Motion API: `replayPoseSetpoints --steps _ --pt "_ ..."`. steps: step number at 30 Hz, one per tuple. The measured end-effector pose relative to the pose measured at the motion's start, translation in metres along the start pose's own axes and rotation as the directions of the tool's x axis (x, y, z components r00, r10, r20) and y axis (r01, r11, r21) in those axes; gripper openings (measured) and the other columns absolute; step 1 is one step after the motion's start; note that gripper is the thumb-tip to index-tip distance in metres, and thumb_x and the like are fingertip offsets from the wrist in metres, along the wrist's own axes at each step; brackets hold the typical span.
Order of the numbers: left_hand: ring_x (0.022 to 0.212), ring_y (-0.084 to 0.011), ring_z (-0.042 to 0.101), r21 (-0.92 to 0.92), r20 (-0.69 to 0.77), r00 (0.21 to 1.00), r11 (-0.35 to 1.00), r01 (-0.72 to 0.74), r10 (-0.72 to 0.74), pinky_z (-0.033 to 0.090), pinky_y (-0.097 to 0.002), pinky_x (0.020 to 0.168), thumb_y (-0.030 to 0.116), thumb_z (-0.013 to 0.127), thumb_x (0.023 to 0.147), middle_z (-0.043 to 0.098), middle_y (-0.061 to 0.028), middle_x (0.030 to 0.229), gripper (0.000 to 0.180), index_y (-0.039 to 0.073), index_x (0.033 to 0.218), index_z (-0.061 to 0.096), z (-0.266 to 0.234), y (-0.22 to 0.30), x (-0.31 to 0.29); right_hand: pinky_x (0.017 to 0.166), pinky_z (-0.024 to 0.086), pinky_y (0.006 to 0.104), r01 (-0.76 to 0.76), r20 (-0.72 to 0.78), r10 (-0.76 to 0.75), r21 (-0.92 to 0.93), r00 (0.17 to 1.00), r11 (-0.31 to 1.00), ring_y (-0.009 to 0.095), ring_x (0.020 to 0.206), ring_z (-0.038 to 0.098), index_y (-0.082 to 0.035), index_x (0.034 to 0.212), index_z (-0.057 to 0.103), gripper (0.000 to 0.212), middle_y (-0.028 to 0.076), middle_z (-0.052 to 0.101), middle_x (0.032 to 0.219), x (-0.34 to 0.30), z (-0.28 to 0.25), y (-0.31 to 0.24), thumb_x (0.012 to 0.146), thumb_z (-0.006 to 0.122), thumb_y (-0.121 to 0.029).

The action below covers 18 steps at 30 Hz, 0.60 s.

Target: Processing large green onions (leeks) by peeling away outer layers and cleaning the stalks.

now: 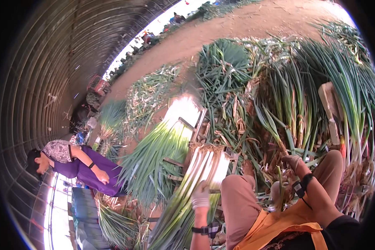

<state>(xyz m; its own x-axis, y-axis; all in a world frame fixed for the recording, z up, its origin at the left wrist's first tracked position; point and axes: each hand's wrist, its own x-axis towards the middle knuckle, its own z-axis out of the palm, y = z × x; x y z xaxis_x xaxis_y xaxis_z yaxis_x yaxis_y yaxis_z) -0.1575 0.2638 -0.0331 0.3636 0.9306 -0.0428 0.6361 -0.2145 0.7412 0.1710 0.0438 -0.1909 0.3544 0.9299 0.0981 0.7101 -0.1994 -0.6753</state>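
My right hand (293,162), in a pale glove, is closed round the brownish lower end of a green onion (274,127). Its green leaves point away to the upper left, over a heap of unpeeled green onions (293,89). At the lower middle, my gloved left hand (201,195) is over a row of cleaned green onions (191,181) with white stems and trimmed-looking root ends. Blur and glare hide whether its fingers grip any stalk. Both wrists wear dark straps with small devices.
A metal rack (200,125) bears another bundle of green onions (158,158) to the left. A person in a purple apron (87,166) stands at the far left. Unpeeled green onions with roots (356,100) lie at the right. Leaf scraps (150,91) cover the ground.
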Motion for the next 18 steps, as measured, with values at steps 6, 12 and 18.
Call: replayPoseSetpoints --steps 6,12,18 --pt "0.095 -0.0268 0.058 -0.756 0.589 0.804 0.407 0.513 0.080 0.050 -0.0371 0.079 0.026 0.061 0.083 0.047 -0.0125 0.123 0.049 0.004 0.123 0.042 0.119 0.026 0.018 0.039 0.039 0.0274 -0.344 0.202 0.422 0.892 0.884 0.294 0.018 0.041 0.051 0.003 0.075 0.059 0.017 0.009 0.056 0.056 -0.042 -0.086 -0.144 0.074 0.058 -0.013" --pt "0.083 -0.0234 0.058 -0.720 0.693 0.664 0.245 0.649 0.279 0.051 -0.0343 0.069 0.028 0.062 0.081 0.058 -0.0089 0.098 0.035 0.009 0.108 0.051 0.158 0.156 0.001 0.062 0.048 0.0244 -0.458 0.275 0.385 0.701 0.881 0.547 0.009 0.070 0.056 0.003 0.107 0.055 0.042 0.006 0.060 0.077 -0.143 -0.093 -0.187 0.069 0.061 -0.015" --pt "0.078 -0.0266 0.061 -0.934 0.328 0.727 0.089 0.347 0.603 0.053 -0.0367 0.068 0.024 0.063 0.080 0.061 -0.0124 0.091 0.037 0.002 0.108 0.052 0.096 0.174 0.000 0.075 0.045 0.0264 -0.525 0.513 0.127 0.846 0.849 0.094 0.012 0.088 0.054 -0.003 0.113 0.050 0.043 0.003 0.056 0.094 -0.130 -0.043 -0.134 0.077 0.066 -0.020"
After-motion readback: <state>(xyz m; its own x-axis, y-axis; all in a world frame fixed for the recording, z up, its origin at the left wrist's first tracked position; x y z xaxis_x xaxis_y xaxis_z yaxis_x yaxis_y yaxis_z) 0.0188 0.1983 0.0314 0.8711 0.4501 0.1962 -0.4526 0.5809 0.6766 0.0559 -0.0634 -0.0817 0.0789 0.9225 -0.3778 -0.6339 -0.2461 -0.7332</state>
